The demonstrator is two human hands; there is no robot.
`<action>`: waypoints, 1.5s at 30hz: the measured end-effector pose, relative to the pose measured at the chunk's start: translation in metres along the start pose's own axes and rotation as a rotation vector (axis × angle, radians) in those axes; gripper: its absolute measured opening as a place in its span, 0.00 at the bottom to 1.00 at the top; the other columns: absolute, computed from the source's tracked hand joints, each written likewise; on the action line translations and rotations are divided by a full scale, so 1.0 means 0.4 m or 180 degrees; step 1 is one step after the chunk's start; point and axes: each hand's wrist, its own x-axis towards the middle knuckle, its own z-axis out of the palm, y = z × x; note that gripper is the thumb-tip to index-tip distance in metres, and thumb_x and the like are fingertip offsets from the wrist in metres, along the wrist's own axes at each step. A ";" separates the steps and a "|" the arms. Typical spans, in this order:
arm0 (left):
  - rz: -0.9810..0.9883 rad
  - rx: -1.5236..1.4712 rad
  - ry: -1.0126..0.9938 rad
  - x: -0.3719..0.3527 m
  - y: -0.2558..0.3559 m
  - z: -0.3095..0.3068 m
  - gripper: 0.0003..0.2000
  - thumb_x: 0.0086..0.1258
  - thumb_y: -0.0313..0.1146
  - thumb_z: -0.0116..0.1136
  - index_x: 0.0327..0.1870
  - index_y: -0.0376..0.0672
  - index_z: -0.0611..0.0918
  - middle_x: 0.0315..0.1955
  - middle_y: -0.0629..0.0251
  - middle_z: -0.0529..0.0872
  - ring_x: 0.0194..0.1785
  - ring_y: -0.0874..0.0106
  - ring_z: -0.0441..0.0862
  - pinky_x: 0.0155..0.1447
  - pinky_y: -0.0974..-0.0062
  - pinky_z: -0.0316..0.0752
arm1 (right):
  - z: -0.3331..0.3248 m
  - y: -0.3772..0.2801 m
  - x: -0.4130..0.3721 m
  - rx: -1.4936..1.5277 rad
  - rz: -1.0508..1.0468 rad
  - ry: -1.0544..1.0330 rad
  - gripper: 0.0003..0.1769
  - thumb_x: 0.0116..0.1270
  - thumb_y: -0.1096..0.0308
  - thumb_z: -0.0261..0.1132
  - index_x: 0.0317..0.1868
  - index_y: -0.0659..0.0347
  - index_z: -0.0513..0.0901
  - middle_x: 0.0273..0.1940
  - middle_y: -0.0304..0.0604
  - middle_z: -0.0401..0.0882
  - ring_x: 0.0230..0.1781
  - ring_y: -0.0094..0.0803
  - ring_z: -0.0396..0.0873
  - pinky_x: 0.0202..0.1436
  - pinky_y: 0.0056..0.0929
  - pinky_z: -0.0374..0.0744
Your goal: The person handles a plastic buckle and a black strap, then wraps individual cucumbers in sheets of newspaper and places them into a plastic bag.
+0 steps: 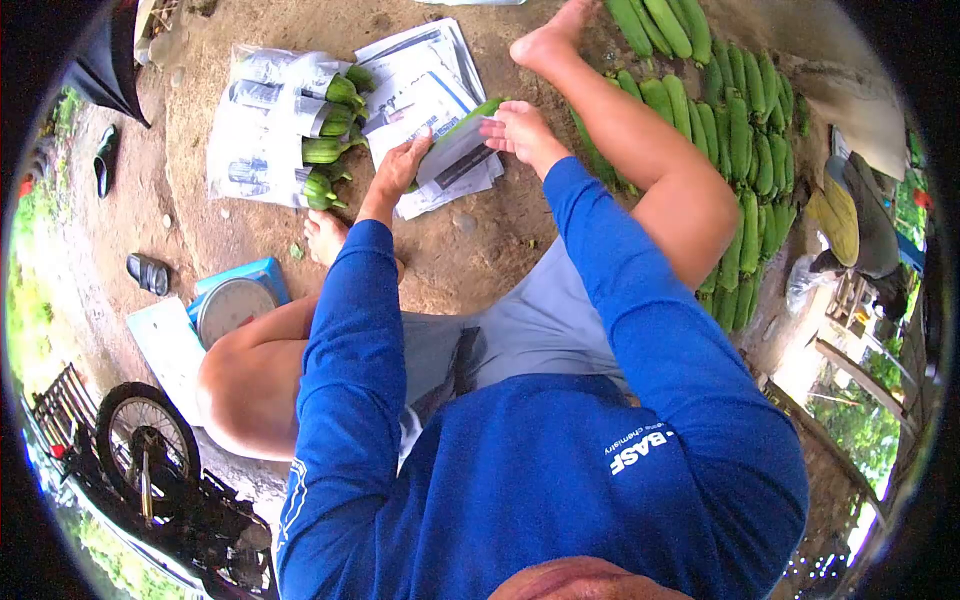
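Between my two hands lies a long green gourd [468, 124], partly covered by a printed sheet of paper [458, 152]. My left hand [403, 168] grips the near left end of the paper and gourd, thumb on top. At the far right end, the fingers of my right hand [522, 132] are closed on the sheet's edge; their tips are partly hidden. Beneath is a stack of loose printed sheets [425, 75]. To the left, several paper-wrapped gourds [325, 150] lie side by side in a clear plastic bag [222, 150], stem ends sticking out.
Rows of bare green gourds [740, 150] are piled on the right beyond my bent leg. A blue weighing scale [235, 305] stands by my left knee. Sandals [148, 273] lie on the dirt ground [200, 240]. A motorcycle wheel [148, 435] is at lower left.
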 end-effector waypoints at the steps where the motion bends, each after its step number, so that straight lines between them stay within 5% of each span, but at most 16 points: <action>1: 0.0191 0.0157 0.0017 -0.011 0.007 0.002 0.33 0.69 0.58 0.64 0.54 0.29 0.85 0.45 0.55 0.89 0.49 0.70 0.83 0.56 0.71 0.76 | 0.002 -0.001 0.016 0.0122 -0.0030 -0.0015 0.24 0.74 0.73 0.58 0.67 0.61 0.62 0.50 0.56 0.82 0.45 0.45 0.86 0.42 0.44 0.87; 4: 0.0568 0.0302 0.0217 -0.032 0.014 0.013 0.28 0.68 0.53 0.68 0.53 0.33 0.87 0.37 0.59 0.91 0.42 0.73 0.84 0.51 0.72 0.78 | 0.023 -0.026 0.023 0.0245 -0.0042 0.0101 0.25 0.72 0.73 0.58 0.67 0.62 0.65 0.50 0.56 0.82 0.46 0.46 0.85 0.42 0.44 0.87; 7: -0.0013 0.0785 0.0483 -0.043 0.040 0.007 0.23 0.68 0.51 0.67 0.50 0.39 0.88 0.33 0.58 0.91 0.39 0.70 0.87 0.50 0.69 0.80 | 0.045 -0.032 0.000 -0.1313 -0.0728 -0.0005 0.24 0.70 0.72 0.64 0.65 0.62 0.69 0.57 0.52 0.81 0.51 0.48 0.85 0.51 0.48 0.85; 10: 0.0271 0.1077 0.0986 -0.051 0.039 0.028 0.18 0.68 0.48 0.65 0.46 0.43 0.90 0.32 0.55 0.91 0.39 0.62 0.89 0.49 0.65 0.81 | 0.072 0.013 -0.018 -0.3587 -0.2703 -0.0134 0.19 0.63 0.71 0.65 0.55 0.58 0.80 0.52 0.46 0.82 0.46 0.47 0.84 0.50 0.50 0.82; 13: 0.0450 0.1449 0.1202 -0.034 0.017 0.040 0.16 0.70 0.45 0.62 0.47 0.43 0.88 0.36 0.54 0.91 0.42 0.53 0.88 0.50 0.60 0.82 | 0.099 0.024 -0.090 -0.5416 -0.3569 -0.0501 0.14 0.65 0.65 0.64 0.50 0.53 0.82 0.48 0.43 0.81 0.49 0.47 0.80 0.52 0.51 0.79; 18: 0.1282 0.2416 0.1780 -0.016 -0.005 0.062 0.13 0.68 0.37 0.60 0.50 0.46 0.85 0.41 0.60 0.90 0.48 0.58 0.86 0.57 0.56 0.77 | 0.110 0.066 -0.012 -0.6049 -0.4058 -0.0461 0.11 0.71 0.65 0.55 0.46 0.54 0.83 0.46 0.39 0.79 0.54 0.39 0.77 0.63 0.62 0.69; 21: 0.1605 0.3112 0.1154 -0.031 0.006 0.067 0.18 0.64 0.35 0.63 0.55 0.48 0.81 0.51 0.61 0.86 0.57 0.58 0.82 0.66 0.50 0.68 | 0.107 0.069 0.025 -0.6000 -0.3927 -0.0730 0.11 0.70 0.66 0.56 0.46 0.55 0.84 0.46 0.43 0.83 0.53 0.43 0.80 0.60 0.59 0.74; 26: 0.1865 0.3053 0.0525 -0.066 0.049 0.098 0.29 0.59 0.40 0.69 0.64 0.49 0.75 0.55 0.64 0.83 0.61 0.61 0.80 0.72 0.35 0.60 | 0.089 -0.057 -0.020 -0.5015 -0.2437 -0.1616 0.20 0.58 0.60 0.66 0.48 0.62 0.84 0.47 0.61 0.86 0.48 0.51 0.86 0.51 0.48 0.82; 29: 0.2591 0.3273 0.0760 -0.097 0.105 0.104 0.22 0.61 0.40 0.67 0.56 0.49 0.78 0.46 0.67 0.85 0.55 0.64 0.82 0.69 0.43 0.65 | 0.075 -0.075 -0.042 -0.4317 -0.1752 -0.2198 0.29 0.54 0.48 0.68 0.49 0.62 0.86 0.45 0.58 0.87 0.46 0.48 0.86 0.49 0.44 0.81; 32: 0.2922 0.3139 0.0442 -0.145 0.171 0.114 0.21 0.59 0.39 0.67 0.53 0.48 0.78 0.40 0.66 0.85 0.47 0.65 0.84 0.57 0.55 0.72 | 0.033 -0.159 -0.142 -0.3689 -0.0324 -0.2581 0.34 0.55 0.40 0.67 0.47 0.65 0.86 0.41 0.50 0.88 0.42 0.39 0.85 0.46 0.39 0.81; 35: 0.1207 0.2994 -0.0599 -0.215 0.321 0.142 0.28 0.55 0.42 0.71 0.57 0.43 0.77 0.45 0.55 0.88 0.50 0.58 0.86 0.58 0.61 0.77 | 0.055 -0.249 -0.261 -0.5352 -0.0868 -0.2566 0.26 0.53 0.51 0.72 0.43 0.66 0.86 0.41 0.54 0.88 0.41 0.47 0.86 0.45 0.43 0.82; 38: 0.1244 0.1451 -0.1620 -0.226 0.357 0.101 0.33 0.52 0.43 0.73 0.61 0.43 0.76 0.48 0.54 0.88 0.51 0.61 0.87 0.59 0.63 0.78 | 0.016 -0.209 -0.291 -0.5537 -0.3247 -0.2109 0.26 0.49 0.56 0.75 0.45 0.63 0.79 0.38 0.56 0.85 0.42 0.53 0.85 0.44 0.47 0.82; 41: 0.0816 0.1569 -0.2295 -0.251 0.400 0.051 0.37 0.48 0.42 0.74 0.64 0.44 0.76 0.48 0.55 0.88 0.49 0.67 0.86 0.56 0.65 0.79 | 0.068 -0.247 -0.405 -0.5235 -0.2945 -0.2140 0.22 0.48 0.58 0.73 0.38 0.65 0.80 0.37 0.58 0.86 0.42 0.56 0.85 0.41 0.49 0.83; 42: 0.0281 0.2440 -0.1970 -0.276 0.407 0.047 0.37 0.50 0.42 0.75 0.64 0.44 0.75 0.49 0.54 0.88 0.51 0.64 0.86 0.57 0.63 0.78 | 0.068 -0.230 -0.405 -0.5062 -0.3318 -0.2162 0.21 0.50 0.56 0.73 0.36 0.66 0.83 0.31 0.55 0.86 0.35 0.50 0.87 0.37 0.47 0.83; 45: 0.1409 0.4386 -0.1162 -0.415 0.482 0.042 0.37 0.52 0.40 0.74 0.66 0.45 0.72 0.46 0.54 0.88 0.51 0.60 0.87 0.56 0.60 0.78 | 0.088 -0.216 -0.390 -0.4553 -0.0611 -0.2843 0.21 0.55 0.52 0.73 0.33 0.65 0.86 0.27 0.49 0.85 0.29 0.42 0.86 0.35 0.42 0.82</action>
